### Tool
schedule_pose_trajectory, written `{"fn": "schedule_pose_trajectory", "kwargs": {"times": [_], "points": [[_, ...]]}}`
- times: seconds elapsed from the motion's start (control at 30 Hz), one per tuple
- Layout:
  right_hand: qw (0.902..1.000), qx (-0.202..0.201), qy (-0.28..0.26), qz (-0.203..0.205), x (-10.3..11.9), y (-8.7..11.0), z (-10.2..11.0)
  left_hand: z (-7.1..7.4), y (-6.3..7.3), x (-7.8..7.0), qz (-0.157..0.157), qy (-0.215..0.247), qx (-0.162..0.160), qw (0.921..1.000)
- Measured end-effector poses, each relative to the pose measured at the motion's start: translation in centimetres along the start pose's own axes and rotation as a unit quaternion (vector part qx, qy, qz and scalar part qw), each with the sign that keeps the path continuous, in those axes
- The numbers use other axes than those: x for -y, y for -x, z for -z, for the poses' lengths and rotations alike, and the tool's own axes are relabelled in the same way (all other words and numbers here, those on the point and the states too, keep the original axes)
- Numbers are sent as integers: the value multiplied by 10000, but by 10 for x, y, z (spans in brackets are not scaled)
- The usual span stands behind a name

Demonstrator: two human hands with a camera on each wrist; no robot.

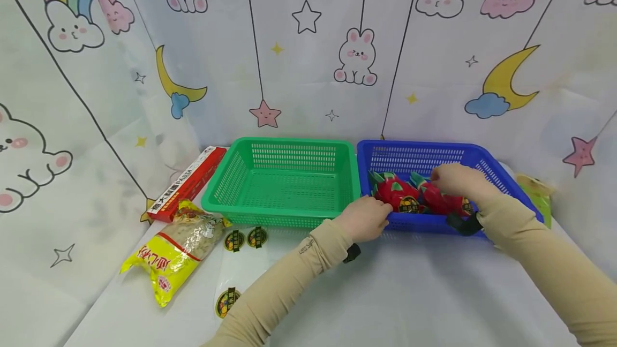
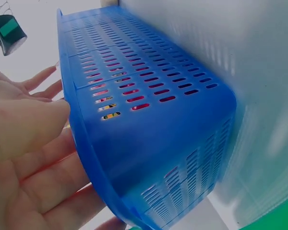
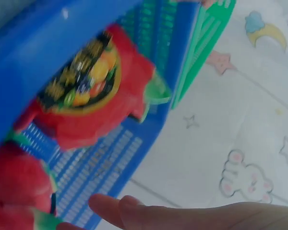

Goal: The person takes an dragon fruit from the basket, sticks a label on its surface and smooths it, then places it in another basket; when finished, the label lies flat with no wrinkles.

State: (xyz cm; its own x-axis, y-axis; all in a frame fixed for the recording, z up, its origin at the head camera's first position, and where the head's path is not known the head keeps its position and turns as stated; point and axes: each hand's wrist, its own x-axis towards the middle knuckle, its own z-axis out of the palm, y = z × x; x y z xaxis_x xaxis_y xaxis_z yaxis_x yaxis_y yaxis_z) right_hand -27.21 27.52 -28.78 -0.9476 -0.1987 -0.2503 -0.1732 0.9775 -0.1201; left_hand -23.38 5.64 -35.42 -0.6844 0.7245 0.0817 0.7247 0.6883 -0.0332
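Observation:
Two red dragon fruits with green leaf tips lie in the blue basket [image 1: 414,149]: the left dragon fruit [image 1: 391,187] and the right dragon fruit [image 1: 436,200]. Each carries a round black-and-gold fruit sticker. My left hand [image 1: 362,219] grips the basket's rim at its near left corner, with the thumb [image 2: 33,127] outside and the fingers on the inner side. My right hand [image 1: 460,180] reaches down into the basket over the right fruit. In the right wrist view its fingers [image 3: 110,208] extend beside a red fruit [image 3: 19,179], without curling round it.
A green basket [image 1: 289,212] stands against the blue one. Left of it lie a red pasta box [image 1: 185,183] and a yellow noodle bag [image 1: 180,248]. Several round stickers [image 1: 234,241] sit on a clear sheet in front. A green packet [image 1: 537,194] lies behind the right arm.

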Motion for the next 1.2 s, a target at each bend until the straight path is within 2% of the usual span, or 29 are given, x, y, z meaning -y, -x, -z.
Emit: {"fn": "schedule_pose_trajectory", "kwargs": {"times": [0.27, 0.57, 0.83, 1.2], "points": [[9992, -346, 63, 163, 23, 15, -9, 4, 11, 2, -77, -103, -298, 9995], [9974, -502, 60, 504, 46, 30, -15, 8, 25, 4, -183, -300, -421, 9985], [9888, -1161, 173, 920, 62, 45, -25, 11, 42, 7, -328, -374, -598, 9970], [9782, -1662, 268, 1215, 83, 57, -45, 8, 65, 11, -456, -370, -584, 9966]]}}
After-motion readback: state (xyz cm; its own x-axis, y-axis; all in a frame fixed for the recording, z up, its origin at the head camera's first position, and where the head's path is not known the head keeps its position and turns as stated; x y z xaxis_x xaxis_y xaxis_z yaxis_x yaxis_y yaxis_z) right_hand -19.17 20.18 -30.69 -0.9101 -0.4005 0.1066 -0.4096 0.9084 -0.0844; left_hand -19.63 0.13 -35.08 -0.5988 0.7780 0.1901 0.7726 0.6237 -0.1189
